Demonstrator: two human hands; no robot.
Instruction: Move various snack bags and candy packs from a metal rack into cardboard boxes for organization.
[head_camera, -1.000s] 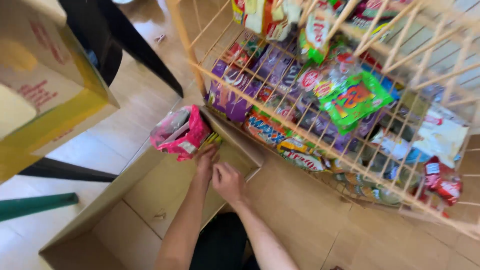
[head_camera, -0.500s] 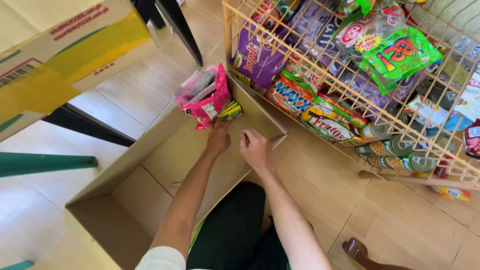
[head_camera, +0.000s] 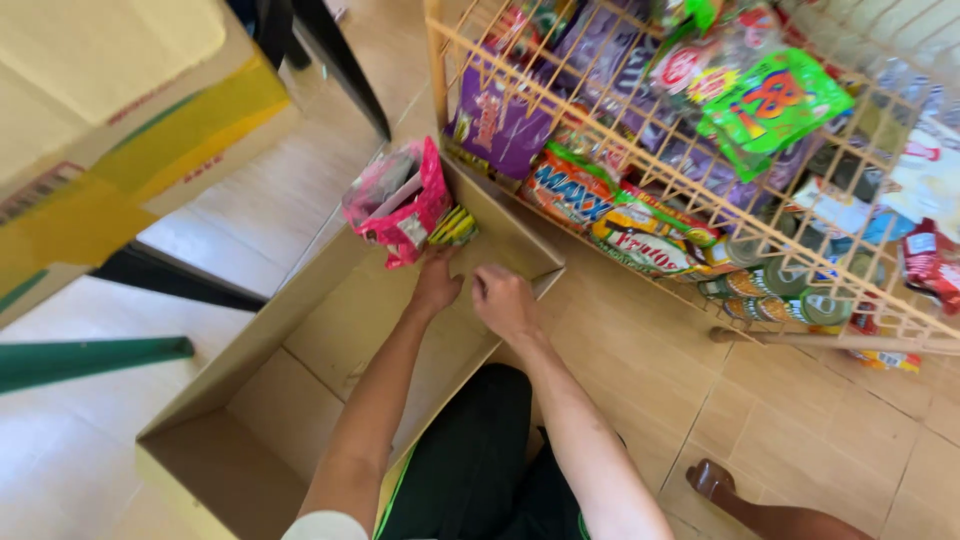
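A long open cardboard box (head_camera: 240, 430) lies on the tiled floor in front of me. Both my arms reach into its far end. My left hand (head_camera: 437, 283) rests just below a pink snack packet (head_camera: 400, 205) and a small yellow-green packet (head_camera: 455, 227) that stand in the box's far corner; whether it grips them I cannot tell. My right hand (head_camera: 503, 300) hovers beside it with fingers curled, above the box floor near the right wall. Nothing shows in it.
A tan wire rack (head_camera: 690, 180) full of snack packets leans at the right, next to the box. A yellow and white carton (head_camera: 110, 130) sits upper left. A green bar (head_camera: 90, 358) and dark legs (head_camera: 340, 60) stand to the left. A foot (head_camera: 715, 480) shows lower right.
The view has shifted, so the box and rack sit lower and more to the right in frame. My hands stay at the packets in the far corner, the right one curling slightly.
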